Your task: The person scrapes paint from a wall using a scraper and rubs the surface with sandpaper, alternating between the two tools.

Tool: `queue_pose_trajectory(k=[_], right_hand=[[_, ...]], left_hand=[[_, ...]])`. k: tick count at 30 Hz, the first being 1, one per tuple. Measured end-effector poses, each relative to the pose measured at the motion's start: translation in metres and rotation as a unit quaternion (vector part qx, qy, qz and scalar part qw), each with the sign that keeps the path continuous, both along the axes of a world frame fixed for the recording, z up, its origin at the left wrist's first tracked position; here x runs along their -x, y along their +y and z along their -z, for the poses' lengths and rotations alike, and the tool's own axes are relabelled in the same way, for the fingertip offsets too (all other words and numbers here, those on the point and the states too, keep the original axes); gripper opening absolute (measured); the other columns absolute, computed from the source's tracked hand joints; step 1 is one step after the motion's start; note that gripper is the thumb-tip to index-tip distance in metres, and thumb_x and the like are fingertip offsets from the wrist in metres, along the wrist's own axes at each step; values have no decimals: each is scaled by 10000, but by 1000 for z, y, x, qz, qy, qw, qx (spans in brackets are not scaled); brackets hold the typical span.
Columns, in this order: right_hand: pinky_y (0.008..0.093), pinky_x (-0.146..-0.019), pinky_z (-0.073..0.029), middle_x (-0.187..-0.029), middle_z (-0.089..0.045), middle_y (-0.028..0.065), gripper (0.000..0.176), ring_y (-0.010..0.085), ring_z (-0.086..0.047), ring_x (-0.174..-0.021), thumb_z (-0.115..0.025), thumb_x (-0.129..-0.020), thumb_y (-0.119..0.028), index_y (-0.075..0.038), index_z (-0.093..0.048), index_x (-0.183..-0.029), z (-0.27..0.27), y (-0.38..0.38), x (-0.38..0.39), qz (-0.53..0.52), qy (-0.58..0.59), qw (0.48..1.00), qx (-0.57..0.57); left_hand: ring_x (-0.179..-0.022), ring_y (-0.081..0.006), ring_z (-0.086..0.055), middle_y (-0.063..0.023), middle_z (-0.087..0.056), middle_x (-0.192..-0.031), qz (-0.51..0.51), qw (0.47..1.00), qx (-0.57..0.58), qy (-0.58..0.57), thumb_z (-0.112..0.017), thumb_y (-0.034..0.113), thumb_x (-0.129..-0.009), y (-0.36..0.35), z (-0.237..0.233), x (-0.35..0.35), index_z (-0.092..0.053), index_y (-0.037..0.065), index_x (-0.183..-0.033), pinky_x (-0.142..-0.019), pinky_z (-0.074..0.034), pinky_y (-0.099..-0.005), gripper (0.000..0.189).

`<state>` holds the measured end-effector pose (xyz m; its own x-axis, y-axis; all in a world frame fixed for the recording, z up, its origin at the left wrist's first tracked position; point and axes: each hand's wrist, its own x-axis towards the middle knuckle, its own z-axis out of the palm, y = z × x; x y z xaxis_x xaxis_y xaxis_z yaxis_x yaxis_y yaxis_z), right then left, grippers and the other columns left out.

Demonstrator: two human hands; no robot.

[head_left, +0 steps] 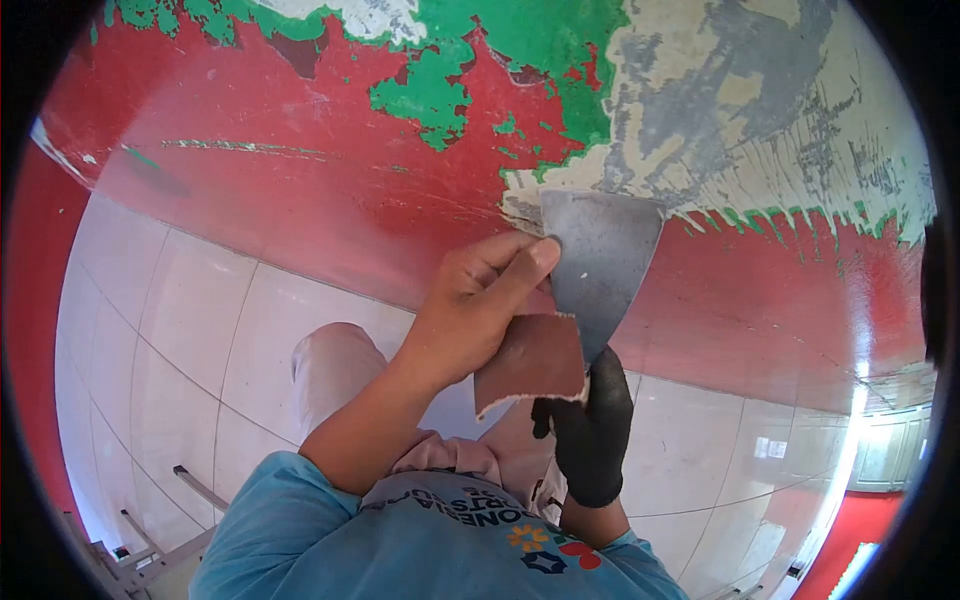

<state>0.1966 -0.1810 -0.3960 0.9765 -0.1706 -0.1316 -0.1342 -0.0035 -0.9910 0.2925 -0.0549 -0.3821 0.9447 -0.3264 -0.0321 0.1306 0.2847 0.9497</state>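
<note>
My right hand [592, 430], in a black glove, grips the low end of a wide metal scraper [605, 260] whose blade points up at the wall. My bare left hand [480, 295] pinches the left edge of that blade between thumb and fingers; the fingertips behind it are hidden. A brown, ragged-edged piece of what looks like sandpaper [530, 362] lies across in front of my left wrist, its right corner by the gloved fingers. Whether the glove holds this piece too is not clear. The blade's upper edge overlaps the wall [400, 220], and contact cannot be judged.
Red and green paint is peeling on the wall, with a grey and cream bare patch [720, 110] at upper right. White floor tiles [690, 440] run along its foot. Metal rails [160, 550] stand at lower left. My bent knee [335, 365] is close to the wall.
</note>
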Motion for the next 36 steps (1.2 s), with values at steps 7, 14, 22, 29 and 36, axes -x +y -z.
queue_pose_trajectory(k=[7, 14, 22, 29, 36], right_hand=[[217, -445, -403, -710, -539, 71, 345, 99, -512, -546, -510, -817, -77, 5, -426, -1142, 8, -5, -1, -67, -60, 983, -159], [215, -390, -351, -674, -517, 72, 349, 107, -461, -467, -472, -868, -176, 8, -424, -1161, 9, -5, 0, -35, -44, 958, -280], [201, -385, -345, -651, -517, 56, 358, 90, -439, -444, -472, -877, -204, 12, -439, -1160, 12, -2, -6, -78, -51, 965, -244], [196, -372, -334, -614, -493, 38, 368, 69, -411, -418, -469, -880, -229, 1, -455, -1167, 1, 6, -20, -59, -39, 961, -268], [199, -371, -328, -612, -508, 31, 313, 67, -436, -429, -478, -876, -236, -1, -495, -1083, 8, 6, -5, -6, -18, 959, -283]], left_hand=[[-600, -22, -414, 42, -485, -623, -66, 996, 38, 39, -540, 274, -864, -11, -9, 5, -579, 31, -741, -552, -343, -192, 275], [-574, -20, -390, 45, -454, -584, -93, 995, 28, 2, -547, 278, -863, -17, -5, 1, -529, 43, -645, -501, -304, -201, 320], [-555, -19, -380, 53, -449, -583, -143, 989, 41, -3, -552, 287, -861, -20, -3, 4, -541, 52, -660, -492, -289, -196, 311], [-553, -18, -381, 58, -451, -591, -153, 987, -4, -55, -545, 294, -862, -15, -7, -2, -548, 61, -666, -496, -291, -192, 305], [-558, -30, -390, 49, -439, -580, -139, 990, 16, -6, -545, 309, -861, -19, -5, 3, -522, 48, -638, -506, -306, -202, 344]])
